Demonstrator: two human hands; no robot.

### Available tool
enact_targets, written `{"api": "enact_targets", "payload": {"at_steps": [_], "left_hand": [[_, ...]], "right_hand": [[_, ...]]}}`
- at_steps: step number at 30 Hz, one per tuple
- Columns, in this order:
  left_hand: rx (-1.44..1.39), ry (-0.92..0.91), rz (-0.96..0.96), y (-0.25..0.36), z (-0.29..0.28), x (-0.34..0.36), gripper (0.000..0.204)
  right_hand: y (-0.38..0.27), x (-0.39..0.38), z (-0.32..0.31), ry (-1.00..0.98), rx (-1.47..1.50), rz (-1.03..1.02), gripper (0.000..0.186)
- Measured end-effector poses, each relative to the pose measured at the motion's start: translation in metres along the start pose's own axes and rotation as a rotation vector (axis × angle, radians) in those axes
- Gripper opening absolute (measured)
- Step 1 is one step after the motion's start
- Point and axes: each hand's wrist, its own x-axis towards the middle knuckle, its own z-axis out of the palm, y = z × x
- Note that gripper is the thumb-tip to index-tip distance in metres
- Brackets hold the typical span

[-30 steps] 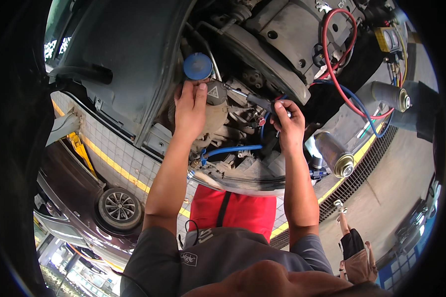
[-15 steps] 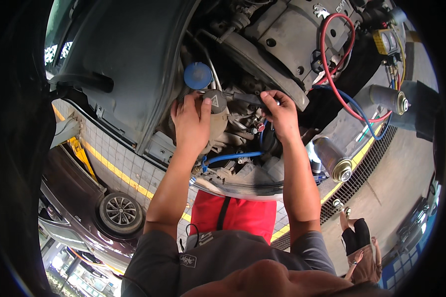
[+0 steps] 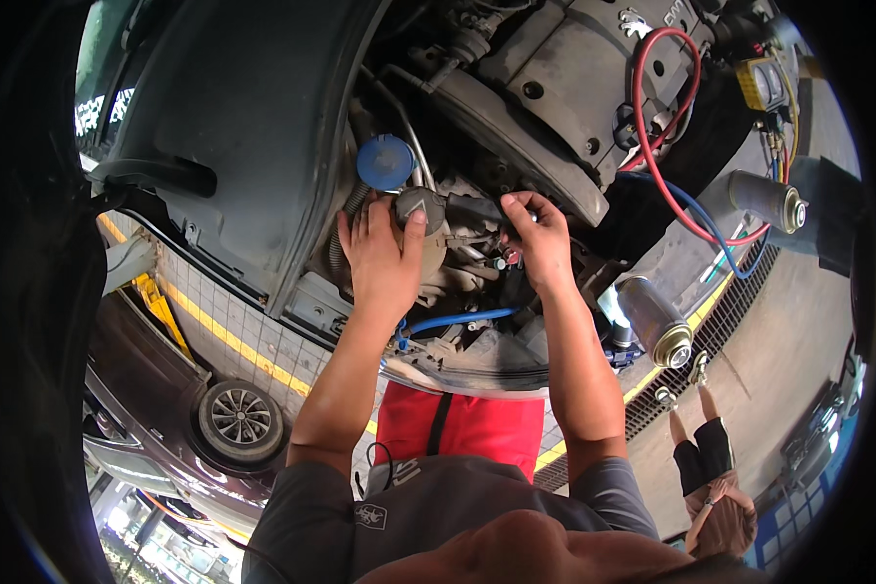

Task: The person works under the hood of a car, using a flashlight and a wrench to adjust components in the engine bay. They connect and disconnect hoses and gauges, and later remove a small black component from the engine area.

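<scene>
My left hand (image 3: 383, 264) is closed around the dark round cap (image 3: 420, 204) with a triangle label on a pale reservoir, its thumb on the cap's front. A blue cap (image 3: 384, 163) sits just behind it. My right hand (image 3: 540, 237) grips a dark-handled tool (image 3: 475, 209) lying crosswise near the dark cap; its far end is hidden. Below both hands, a blue hose (image 3: 464, 316) crosses the engine bay among dusty pipes.
An engine cover (image 3: 565, 78), looping red hose (image 3: 638, 97) and yellow gauge set (image 3: 761, 83) are at upper right. Two spray cans (image 3: 657, 321) stand on the fender. A dark car (image 3: 127, 389) is at lower left, another person (image 3: 715, 487) at lower right.
My right hand has moved up and left with the tool, bringing it closer to the dark cap. My left hand has shifted slightly right. The other person has moved farther into view.
</scene>
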Motion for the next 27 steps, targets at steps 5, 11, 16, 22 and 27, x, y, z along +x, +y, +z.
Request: {"api": "enact_targets", "payload": {"at_steps": [5, 11, 16, 22, 27], "left_hand": [[-0.017, 0.028, 0.016, -0.002, 0.002, -0.001, 0.055], [-0.037, 0.03, -0.053, 0.003, 0.004, -0.001, 0.052], [-0.089, -0.044, -0.081, 0.007, -0.001, 0.002, 0.052], [-0.019, 0.04, -0.037, 0.007, -0.002, -0.007, 0.054], [-0.211, 0.213, 0.216, -0.004, -0.018, -0.016, 0.045]], "right_hand": [[0.003, -0.003, 0.0, -0.017, 0.016, 0.003, 0.021], [-0.014, -0.004, 0.001, -0.004, -0.186, -0.008, 0.02], [-0.011, -0.001, 0.004, -0.052, -0.123, -0.095, 0.019], [-0.006, 0.002, -0.003, -0.14, -0.063, -0.089, 0.021], [-0.006, -0.003, -0.001, -0.052, -0.208, -0.17, 0.026]]}}
